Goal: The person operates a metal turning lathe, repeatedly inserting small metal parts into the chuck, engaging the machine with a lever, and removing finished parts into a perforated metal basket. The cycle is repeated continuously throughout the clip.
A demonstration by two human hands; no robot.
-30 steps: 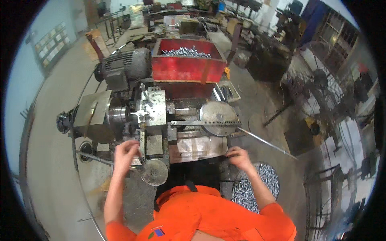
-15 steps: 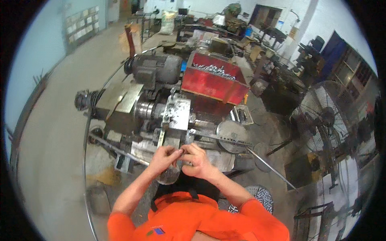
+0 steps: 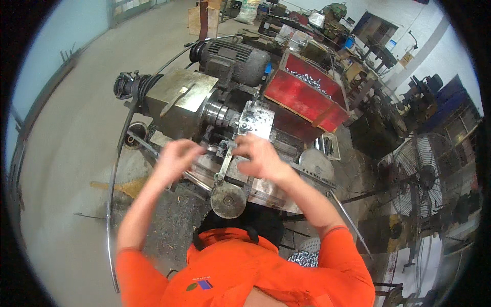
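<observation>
Both hands are up at the small lathe-like machine (image 3: 204, 110), over the middle of its bed, and the work looks to be in mid-course rather than finished — the tool block (image 3: 255, 118) with its bolt heads sits just beyond the right hand, the flat lever arm (image 3: 225, 162) runs down between the two hands to the round handwheel (image 3: 228, 200) at the near edge, and nothing seems to have been lifted clear of the machine. Whether a piece is already seated in the spindle (image 3: 217, 113) cannot be told; that spot is partly hidden by the hands. The left hand (image 3: 176, 156) hovers at the near left of the bed with its fingers curled loosely, blurred, and I cannot tell whether they close on anything. The right hand (image 3: 261, 156) lies just right of the lever arm, fingers bent downward over the bed as if pressing or pinching something small — what it grips, if anything, does not show. Both forearms come up from the orange sleeves at the near edge, elbows spread, wrists angled inward toward each other. Farther right, the red bin (image 3: 302, 94) holds a heap of small metal parts, and a standing fan (image 3: 419, 176) is well apart at the right.
</observation>
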